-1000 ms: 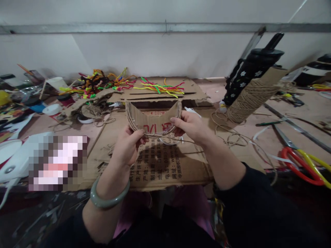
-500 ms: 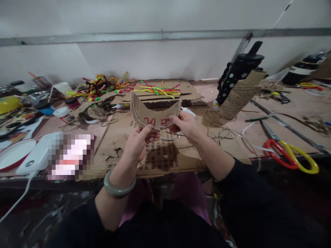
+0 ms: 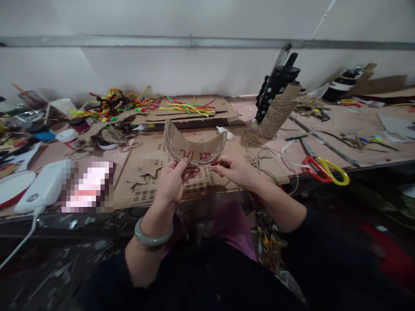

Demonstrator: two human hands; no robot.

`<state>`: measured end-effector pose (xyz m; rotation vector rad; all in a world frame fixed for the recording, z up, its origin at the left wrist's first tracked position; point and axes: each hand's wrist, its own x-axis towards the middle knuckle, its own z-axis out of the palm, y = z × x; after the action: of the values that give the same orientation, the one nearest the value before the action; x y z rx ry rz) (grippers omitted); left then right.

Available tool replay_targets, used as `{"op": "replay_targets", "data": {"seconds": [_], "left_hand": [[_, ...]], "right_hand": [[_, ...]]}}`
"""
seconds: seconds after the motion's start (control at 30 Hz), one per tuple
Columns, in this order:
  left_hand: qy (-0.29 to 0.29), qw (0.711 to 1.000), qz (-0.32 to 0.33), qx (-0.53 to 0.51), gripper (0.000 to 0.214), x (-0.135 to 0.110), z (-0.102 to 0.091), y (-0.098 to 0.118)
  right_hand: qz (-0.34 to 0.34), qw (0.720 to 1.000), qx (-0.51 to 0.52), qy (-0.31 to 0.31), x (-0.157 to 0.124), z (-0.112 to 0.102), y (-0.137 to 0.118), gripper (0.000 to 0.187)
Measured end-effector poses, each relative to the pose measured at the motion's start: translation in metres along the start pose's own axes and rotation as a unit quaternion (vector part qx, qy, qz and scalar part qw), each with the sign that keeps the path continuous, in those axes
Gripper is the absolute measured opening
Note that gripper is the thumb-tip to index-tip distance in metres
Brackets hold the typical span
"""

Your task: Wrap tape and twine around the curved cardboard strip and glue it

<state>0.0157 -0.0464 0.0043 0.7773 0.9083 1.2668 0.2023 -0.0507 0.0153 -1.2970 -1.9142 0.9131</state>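
A curved, crescent-shaped piece of cardboard (image 3: 194, 149) with red printing is held up over the bench, its hollow side facing away from me. My left hand (image 3: 175, 175) grips its lower left edge, thumb on the near face. Thin brown twine (image 3: 207, 165) runs along the outer rim. At the lower right of that rim, my right hand (image 3: 231, 168) pinches the twine with thumb and forefinger. Under both hands lies a flat cardboard sheet (image 3: 129, 166) with printed text. Behind the crescent's right tip is a small white glue bottle (image 3: 225, 131).
A cone of twine (image 3: 277, 116) leans by a black flowered object (image 3: 272, 93), loose strands below it. Large scissors (image 3: 324, 168) lie at the right front edge. Colourful pipe cleaners (image 3: 189, 106) lie at the back. A white corded device (image 3: 43, 185) is at left.
My right hand has let go of the crescent's right end and moved down to its lower rim. The glue bottle now shows more fully. My view has shifted right.
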Motion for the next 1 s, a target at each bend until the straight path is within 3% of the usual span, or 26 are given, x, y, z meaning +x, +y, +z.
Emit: {"op": "replay_targets", "data": {"seconds": [0.2,0.4,0.57,1.0], "left_hand": [[-0.035,0.999,-0.014,0.008,0.022,-0.011,-0.001,-0.005],[-0.006,0.999,-0.033,0.025,0.029,-0.01,-0.004,-0.008],[-0.004,0.998,-0.051,0.037,0.033,-0.003,-0.006,-0.009],[-0.045,0.995,-0.09,0.004,0.035,0.008,-0.013,-0.017]], "right_hand": [[-0.044,0.963,-0.262,0.032,-0.019,-0.014,-0.017,0.019],[-0.191,0.898,-0.388,0.078,-0.022,-0.019,-0.021,0.026],[-0.29,0.857,-0.419,0.083,-0.011,-0.015,-0.015,0.022],[-0.329,0.851,-0.408,-0.025,0.019,-0.008,-0.013,0.022]]}}
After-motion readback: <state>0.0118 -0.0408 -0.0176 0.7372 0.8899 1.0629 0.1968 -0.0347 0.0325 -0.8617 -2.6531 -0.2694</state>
